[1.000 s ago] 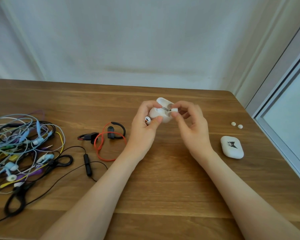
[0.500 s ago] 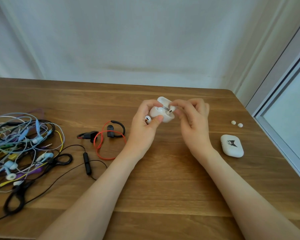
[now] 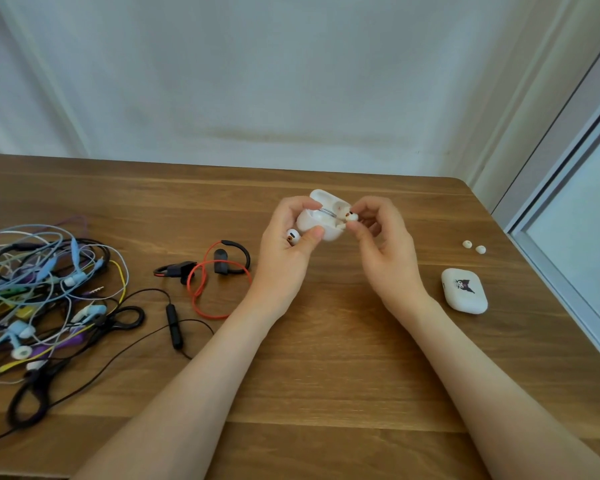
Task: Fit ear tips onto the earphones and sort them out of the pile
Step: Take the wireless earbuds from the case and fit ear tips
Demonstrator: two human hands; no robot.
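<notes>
Near edge of the brown wooden table (image 3: 326, 375): two bare forearms reach in.

Left, near to middle: a tangled pile of coloured wired earphones (image 3: 42, 299), cut off by the frame. Just beside it lies a black cabled set with an inline remote (image 3: 174, 325). Beyond that, red-and-black ear-hook earphones (image 3: 215, 271) lie apart from the pile, probably already sorted.

Right: a closed white pebble-shaped case with a dark cartoon print (image 3: 465, 289). Just past it sit two loose white silicone ear tips (image 3: 473, 246), side by side.

Farthest, held above the table: the left hand (image 3: 288, 244) curls round an open glossy white charging case (image 3: 317, 225), thumb pressed on its front. A first white earbud (image 3: 292, 235) is tucked in the same hand beside the thumb. The right hand (image 3: 385, 251) pinches a second white earbud (image 3: 351, 216) at the case's right rim.

Judged step: getting the buds out of the case, tips apparently not yet fitted. The next move calls for a free hand, a fine pinch on one tiny tip, and a press onto a nozzle.

Unclear: whether either bud already wears a tip. Fingers partly hide the case's wells.
</notes>
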